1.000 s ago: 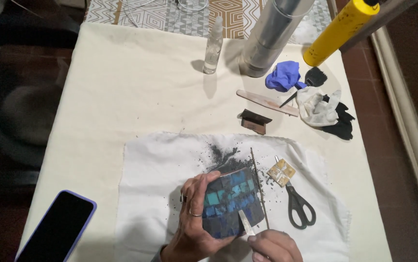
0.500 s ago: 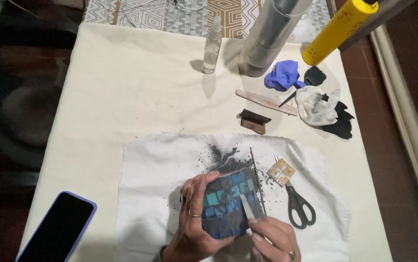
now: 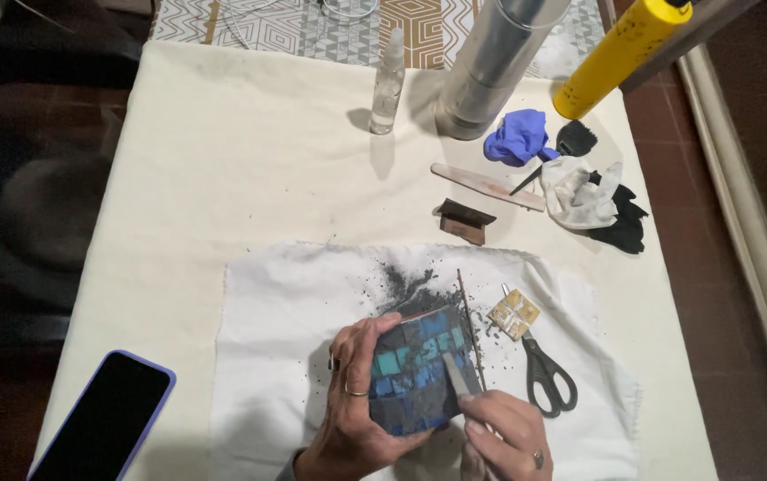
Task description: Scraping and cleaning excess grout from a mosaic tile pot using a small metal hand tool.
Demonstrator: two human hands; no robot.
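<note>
Between both hands (image 3: 357,401) (image 3: 504,432) sits the blue mosaic tile (image 3: 419,374).

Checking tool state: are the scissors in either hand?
No, the scissors lie on the white cloth, right of the right hand.

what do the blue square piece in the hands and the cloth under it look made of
Blue square piece: seemingly glossy glass or ceramic mosaic tiles, blue and teal squares with dark grout-like lines between them. White cloth: thin woven fabric, matte, with frayed edges and dark dust on it.
</note>
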